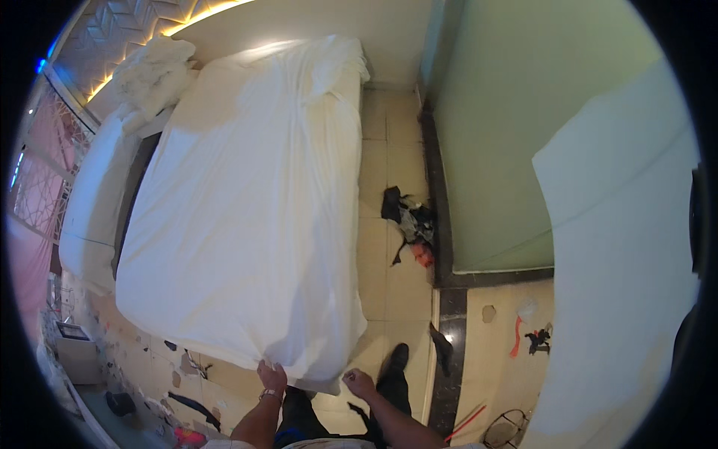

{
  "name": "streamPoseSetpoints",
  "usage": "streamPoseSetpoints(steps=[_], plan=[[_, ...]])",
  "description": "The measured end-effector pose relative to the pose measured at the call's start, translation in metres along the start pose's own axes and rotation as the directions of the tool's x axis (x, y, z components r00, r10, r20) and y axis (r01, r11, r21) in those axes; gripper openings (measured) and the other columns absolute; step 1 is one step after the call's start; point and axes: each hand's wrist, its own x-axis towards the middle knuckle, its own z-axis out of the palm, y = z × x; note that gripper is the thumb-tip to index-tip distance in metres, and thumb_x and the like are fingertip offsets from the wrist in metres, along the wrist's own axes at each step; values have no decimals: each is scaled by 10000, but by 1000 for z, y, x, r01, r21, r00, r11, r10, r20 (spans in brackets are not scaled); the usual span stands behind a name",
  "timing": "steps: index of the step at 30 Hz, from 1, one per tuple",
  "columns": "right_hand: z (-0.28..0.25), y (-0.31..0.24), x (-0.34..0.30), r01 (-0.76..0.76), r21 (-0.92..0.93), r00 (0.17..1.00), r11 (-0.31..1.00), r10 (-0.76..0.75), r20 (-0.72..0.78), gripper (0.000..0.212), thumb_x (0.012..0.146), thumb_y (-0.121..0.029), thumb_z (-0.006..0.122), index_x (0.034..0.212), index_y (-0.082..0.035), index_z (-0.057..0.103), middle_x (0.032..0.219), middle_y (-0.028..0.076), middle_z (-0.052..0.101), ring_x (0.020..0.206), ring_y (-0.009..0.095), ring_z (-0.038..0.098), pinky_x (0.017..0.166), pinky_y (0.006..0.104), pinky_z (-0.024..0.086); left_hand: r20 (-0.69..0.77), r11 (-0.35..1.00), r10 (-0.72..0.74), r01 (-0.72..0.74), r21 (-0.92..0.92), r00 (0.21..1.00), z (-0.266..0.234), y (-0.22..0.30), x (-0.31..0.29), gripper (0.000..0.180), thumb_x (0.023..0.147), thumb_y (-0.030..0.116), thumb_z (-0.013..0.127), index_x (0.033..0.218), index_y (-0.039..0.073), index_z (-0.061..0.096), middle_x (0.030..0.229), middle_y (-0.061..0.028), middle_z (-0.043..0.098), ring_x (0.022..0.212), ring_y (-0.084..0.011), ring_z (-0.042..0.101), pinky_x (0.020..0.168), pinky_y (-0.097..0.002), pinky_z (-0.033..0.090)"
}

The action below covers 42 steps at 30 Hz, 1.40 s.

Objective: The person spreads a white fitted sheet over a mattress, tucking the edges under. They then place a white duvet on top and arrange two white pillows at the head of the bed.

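Beige floor tiles (389,277) lie below. Your left hand (272,376) reaches forward, pinching a wide white fabric bedsheet (254,202) by its near edge; your right hand (359,382) curls near its corner, hold unclear. Lightly wrinkled, it spreads ahead of you.

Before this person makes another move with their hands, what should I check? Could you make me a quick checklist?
1. Left hand gripping the white sheet: ok, fingers closed on its near edge.
2. Right hand gripping it too: cannot tell; fingers are curled beside the near-right corner.
3. Sheet smooth: not ok, creases run along its right part.
4. Floor on the right free of clutter: not ok, a dark, crumpled heap lies there.
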Motion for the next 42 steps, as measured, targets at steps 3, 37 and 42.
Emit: streamPoseSetpoints(steps=[3,37,42], plan=[[-81,21,-5,-74,43,987,996,79,-137,334,899,-325,747,1077,-43,727,998,153,761,944,280,743,856,395,579,13,985,167,-166,-39,986,18,68,-23,602,886,153,722,1360,-125,478,1270,-341,574,1256,-504,514,1101,-526,423],[-444,-434,560,275,-179,956,945,-289,-53,378,888,-224,761,1184,-17,650,1043,182,716,995,341,703,886,435,557,18,927,110,-96,-362,994,126,576,431,559,910,152,704,1378,-84,508,1361,-297,581,1284,-444,551,1102,-486,459],[-491,-490,706,328,-378,858,866,-440,-264,570,857,-235,795,1331,-30,553,1292,216,589,1217,416,561,1005,504,492,-89,958,104,-124,-257,991,142,637,511,552,909,143,704,1380,-71,512,1364,-291,584,1279,-441,556,1100,-487,457]])
